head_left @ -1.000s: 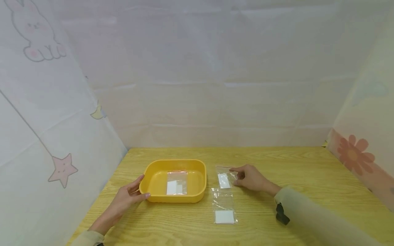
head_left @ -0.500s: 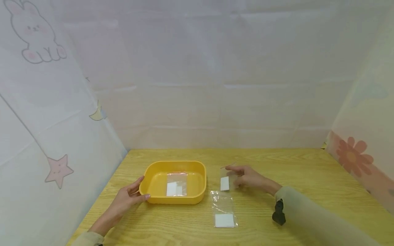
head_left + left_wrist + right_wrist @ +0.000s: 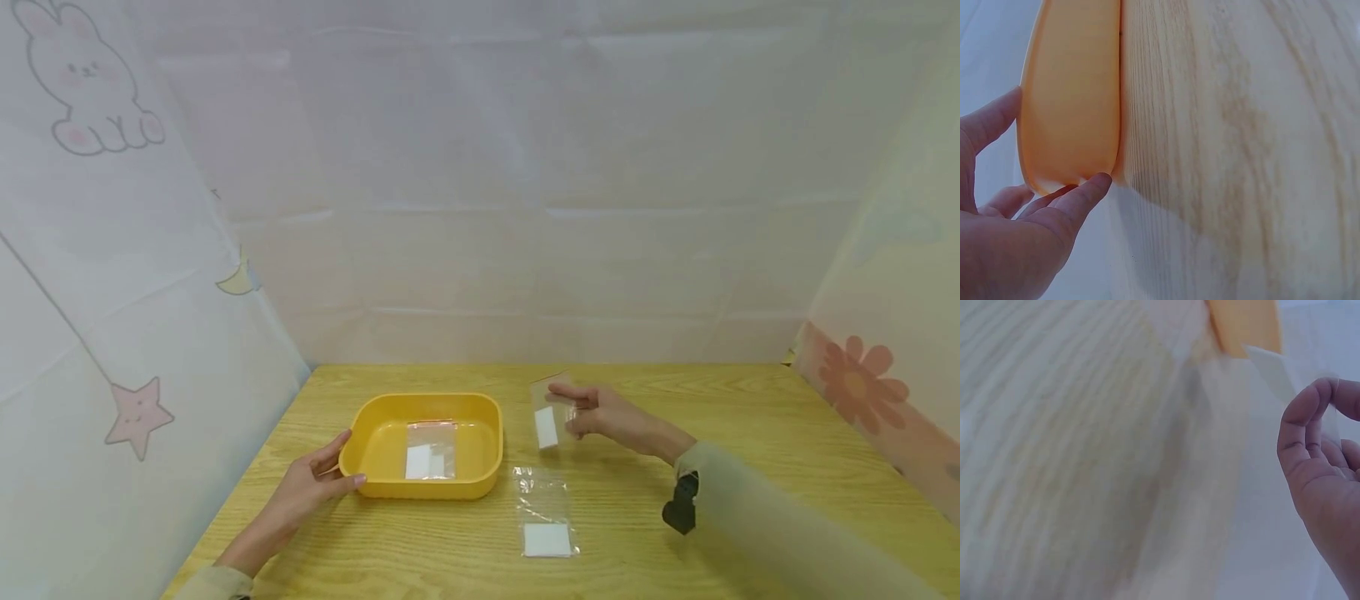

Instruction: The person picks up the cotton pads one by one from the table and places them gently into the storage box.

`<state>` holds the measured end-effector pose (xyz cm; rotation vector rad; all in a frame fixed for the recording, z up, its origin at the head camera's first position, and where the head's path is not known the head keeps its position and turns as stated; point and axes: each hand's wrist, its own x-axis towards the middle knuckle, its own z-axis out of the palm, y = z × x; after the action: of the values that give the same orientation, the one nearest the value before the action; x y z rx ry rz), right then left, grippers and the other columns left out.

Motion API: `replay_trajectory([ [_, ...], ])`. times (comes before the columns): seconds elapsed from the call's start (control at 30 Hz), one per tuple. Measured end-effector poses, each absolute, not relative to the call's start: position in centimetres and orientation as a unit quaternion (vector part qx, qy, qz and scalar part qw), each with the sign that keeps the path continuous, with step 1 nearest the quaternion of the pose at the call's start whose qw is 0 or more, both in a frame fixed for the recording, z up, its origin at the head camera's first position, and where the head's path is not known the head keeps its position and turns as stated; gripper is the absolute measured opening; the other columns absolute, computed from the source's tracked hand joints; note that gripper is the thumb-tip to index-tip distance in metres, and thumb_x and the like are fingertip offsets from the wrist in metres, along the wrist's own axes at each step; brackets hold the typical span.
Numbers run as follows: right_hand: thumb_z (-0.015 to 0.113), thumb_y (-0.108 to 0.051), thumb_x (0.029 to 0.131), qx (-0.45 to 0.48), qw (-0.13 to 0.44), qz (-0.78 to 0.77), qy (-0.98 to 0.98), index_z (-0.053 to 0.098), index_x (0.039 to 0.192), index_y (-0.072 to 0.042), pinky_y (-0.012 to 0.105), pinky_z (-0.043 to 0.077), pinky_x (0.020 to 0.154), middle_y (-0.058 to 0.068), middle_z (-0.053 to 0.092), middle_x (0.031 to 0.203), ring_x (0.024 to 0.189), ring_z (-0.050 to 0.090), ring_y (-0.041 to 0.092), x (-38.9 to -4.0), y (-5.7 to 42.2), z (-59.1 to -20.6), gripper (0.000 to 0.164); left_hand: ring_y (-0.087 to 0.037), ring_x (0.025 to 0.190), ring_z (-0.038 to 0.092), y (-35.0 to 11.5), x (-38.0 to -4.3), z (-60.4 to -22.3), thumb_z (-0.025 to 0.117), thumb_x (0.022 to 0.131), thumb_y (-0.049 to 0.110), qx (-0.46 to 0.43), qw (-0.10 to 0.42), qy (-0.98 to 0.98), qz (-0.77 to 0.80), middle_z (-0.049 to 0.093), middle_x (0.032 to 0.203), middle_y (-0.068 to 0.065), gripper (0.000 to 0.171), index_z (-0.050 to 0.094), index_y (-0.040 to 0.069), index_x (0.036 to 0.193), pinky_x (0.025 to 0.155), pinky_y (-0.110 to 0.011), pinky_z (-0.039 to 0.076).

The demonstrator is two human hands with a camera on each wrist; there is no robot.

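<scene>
At the left of the head view stands a yellow plastic tray [image 3: 491, 462] with raised walls. My left hand [image 3: 311, 483] holds its left end, thumb at the near side and fingers along the outer wall. Inside the tray lies a clear zip bag [image 3: 435, 433] with white pieces in it. To the right of the tray, my right hand [image 3: 618, 421] pinches the right edge of another zip bag [image 3: 546, 427], raised off the table, a white card showing inside. The right wrist view shows this hand [image 3: 1329, 450] with the thin bag between thumb and fingers, partly blurred.
A third clear zip bag [image 3: 546, 525] with a white card lies flat on the wood-grain table [image 3: 675, 533], just right of the tray's near corner. Pale printed sheets [image 3: 525, 208] stand behind and at both sides of the table.
My right hand has lifted the zip bag from the table, and the bag now hangs tilted from it. The left hand and tray have stayed in place.
</scene>
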<state>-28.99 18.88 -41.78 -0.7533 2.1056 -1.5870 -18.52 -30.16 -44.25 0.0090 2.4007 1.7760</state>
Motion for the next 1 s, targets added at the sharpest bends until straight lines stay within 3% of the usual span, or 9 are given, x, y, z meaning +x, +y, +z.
replay_trajectory([
  [0.23,0.067,0.003,0.098,-0.292,0.227,-0.589,0.719,0.023,0.167,-0.001,0.028,0.055,0.081,0.022,0.028,0.169,0.081,0.052,0.015,-29.7,17.6,-38.7,0.082,-0.045,0.145,0.042,-30.1,-18.6,-44.3,0.079,0.098,0.018,0.004,0.075,0.801,0.594,0.028,0.167,-0.023,0.086,0.028,0.006,0.167,0.104,-0.041,0.054],
  [0.5,0.069,-0.001,0.099,-0.31,0.248,-0.591,0.703,0.027,0.168,-0.009,0.033,0.053,0.091,0.01,0.031,0.17,0.086,0.054,0.017,-29.5,14.5,-36.0,0.082,-0.045,0.146,0.042,-29.9,-18.6,-44.2,0.078,0.099,0.019,0.005,0.077,0.802,0.593,0.028,0.167,-0.023,0.087,0.027,0.006,0.167,0.106,-0.043,0.053],
  [0.67,0.071,-0.001,0.097,-0.315,0.257,-0.592,0.696,0.03,0.168,-0.012,0.032,0.053,0.09,0.005,0.034,0.17,0.087,0.054,0.02,-29.4,11.8,-35.4,0.082,-0.044,0.146,0.042,-29.8,-18.9,-44.2,0.079,0.098,0.019,0.009,0.074,0.801,0.595,0.027,0.168,-0.022,0.087,0.027,0.006,0.167,0.105,-0.042,0.053],
  [1.0,0.068,0.007,0.096,-0.324,0.285,-0.586,0.686,0.03,0.167,-0.008,0.034,0.057,0.091,0.011,0.034,0.169,0.082,0.058,0.017,-29.9,6.7,-36.7,0.082,-0.044,0.146,0.042,-29.9,-18.8,-44.2,0.079,0.098,0.02,0.011,0.074,0.803,0.591,0.028,0.168,-0.022,0.088,0.027,0.006,0.167,0.108,-0.046,0.051],
])
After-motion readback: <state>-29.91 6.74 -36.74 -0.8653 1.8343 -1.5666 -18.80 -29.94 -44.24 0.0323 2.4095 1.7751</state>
